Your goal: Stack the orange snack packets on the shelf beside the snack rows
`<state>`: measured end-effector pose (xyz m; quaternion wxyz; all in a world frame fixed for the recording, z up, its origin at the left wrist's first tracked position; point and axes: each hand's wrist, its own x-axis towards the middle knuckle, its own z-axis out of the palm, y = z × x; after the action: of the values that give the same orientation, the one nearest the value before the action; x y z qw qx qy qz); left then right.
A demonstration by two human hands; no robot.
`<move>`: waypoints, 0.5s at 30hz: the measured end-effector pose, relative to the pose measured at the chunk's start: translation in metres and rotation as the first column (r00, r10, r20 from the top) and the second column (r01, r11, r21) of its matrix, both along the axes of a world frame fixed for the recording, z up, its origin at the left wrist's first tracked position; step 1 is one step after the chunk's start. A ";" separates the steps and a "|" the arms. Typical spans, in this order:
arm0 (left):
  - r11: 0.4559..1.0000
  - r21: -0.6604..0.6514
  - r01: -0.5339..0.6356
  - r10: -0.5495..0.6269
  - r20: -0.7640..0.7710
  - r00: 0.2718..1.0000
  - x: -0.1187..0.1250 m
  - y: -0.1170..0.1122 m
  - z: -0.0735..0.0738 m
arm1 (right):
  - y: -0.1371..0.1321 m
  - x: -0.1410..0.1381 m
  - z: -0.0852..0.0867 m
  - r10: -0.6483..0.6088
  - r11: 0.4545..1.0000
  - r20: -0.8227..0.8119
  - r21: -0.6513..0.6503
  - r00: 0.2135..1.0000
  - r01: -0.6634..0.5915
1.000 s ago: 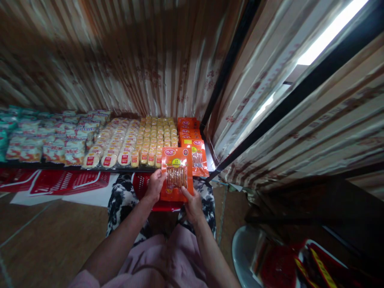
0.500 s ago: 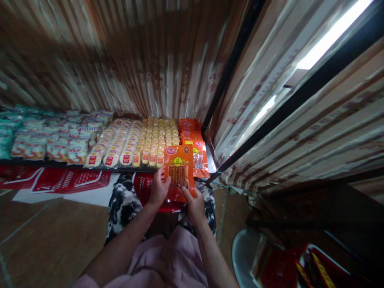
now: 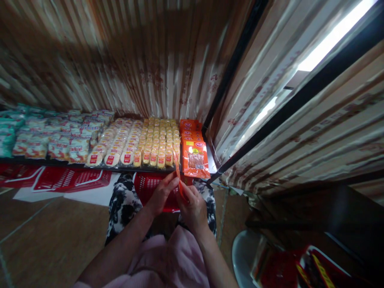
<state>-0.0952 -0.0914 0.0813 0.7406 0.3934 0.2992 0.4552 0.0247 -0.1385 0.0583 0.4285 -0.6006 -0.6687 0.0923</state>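
Pleated sheeting (image 3: 135,60), brown and cream with reddish print, hangs along the far side and down the right, where a black bar (image 3: 288,108) slants across it. Before it runs a low black shelf (image 3: 141,169) filled with wrapped goods: green bags (image 3: 7,136) at the far left, then white-and-orange bags (image 3: 60,140), pale round packs (image 3: 118,138), small yellow packs (image 3: 157,140) in close rows, and orange packets (image 3: 195,158) overlapping one another at the right end.

One more orange packet, the held packet (image 3: 178,173), is turned nearly edge-on, so its printed face cannot be read. It stands up between the two hands, near the front edge of the shelf, just left of the nearest shelved packet. The left hand (image 3: 163,194) pinches its left side, fingers bent, and the right hand (image 3: 193,206) grips its lower part, closed around it.

Under the hands, between legs in black-and-white trousers (image 3: 124,200), sits a red basket (image 3: 150,186). More red baskets (image 3: 67,178) lie on the left beneath the shelf, beside white sheets (image 3: 90,199) on the brown floor (image 3: 60,236). At the near right is a pale rounded seat (image 3: 242,256).
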 end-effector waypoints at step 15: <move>0.822 -0.517 -0.237 0.321 0.078 0.944 0.004 0.010 -0.015 | -0.007 -0.019 -0.024 0.175 0.984 0.157 -0.001 0.972 -0.177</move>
<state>-0.0908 -0.0810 0.0659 0.7639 0.1012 0.4005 0.4959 0.0053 -0.1450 0.0344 0.3687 -0.5416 -0.7514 0.0784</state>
